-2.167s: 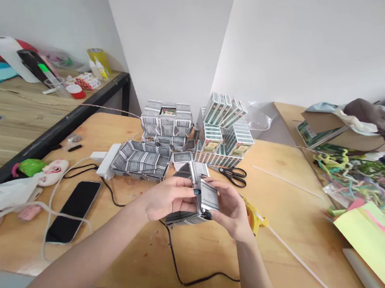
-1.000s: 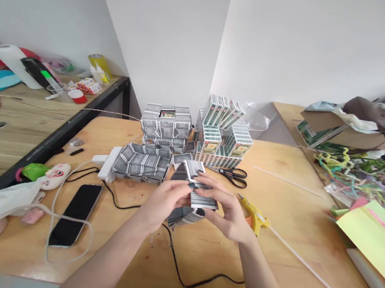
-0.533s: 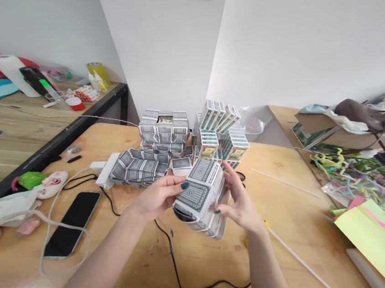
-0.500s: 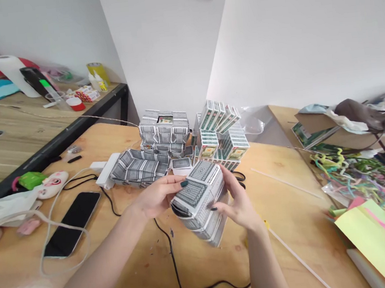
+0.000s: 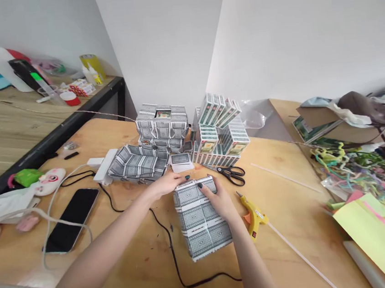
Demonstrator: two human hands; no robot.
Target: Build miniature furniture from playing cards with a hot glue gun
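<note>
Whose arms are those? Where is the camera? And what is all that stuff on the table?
Those are one person's own two arms. The camera sits on that person's head and looks forward and down, so you see what they see. This is the only view there is.

On the wooden table lies a flat mat of playing cards, all showing their patterned backs. The right hand rests flat on it. The left hand touches its far corner with the fingers.

Behind it are a stack of card boxes and a tray of cards. Scissors and a yellow glue gun lie to the right, and a black phone to the left.
</note>
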